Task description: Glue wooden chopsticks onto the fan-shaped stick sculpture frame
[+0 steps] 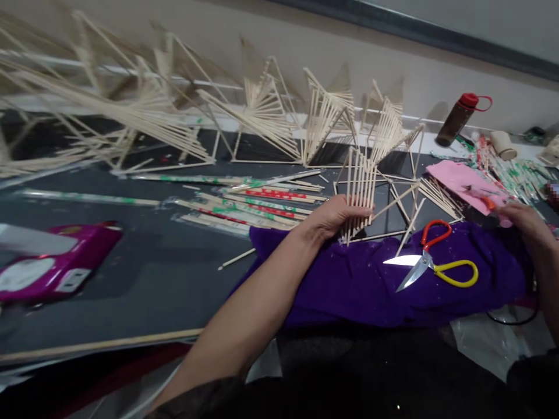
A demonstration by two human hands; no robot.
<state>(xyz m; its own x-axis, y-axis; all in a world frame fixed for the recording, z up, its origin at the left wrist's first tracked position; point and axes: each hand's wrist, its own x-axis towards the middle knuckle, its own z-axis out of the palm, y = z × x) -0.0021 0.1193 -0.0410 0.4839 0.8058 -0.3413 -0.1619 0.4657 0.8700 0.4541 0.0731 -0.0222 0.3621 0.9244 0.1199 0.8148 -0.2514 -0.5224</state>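
Observation:
My left hand (334, 218) is closed around the lower part of a fan of thin wooden sticks (361, 180), thumb across the front. This fan belongs to a small stick frame that stands at the edge of a purple cloth (349, 291). At the right, my right hand (526, 224) is closed near a pink sheet (458, 177); a small pinkish thing with an orange tip shows at its fingers, too blurred to name. Between my hands, open scissors (430, 262) with one red and one yellow handle lie on the cloth.
Several stick frames (257, 116) stand along the wall. Wrapped chopsticks (262, 203) lie left of my left hand, with more bundles (515, 169) at the far right. A brown bottle (456, 119) with a red lid stands at the back. A magenta device (65, 259) sits left.

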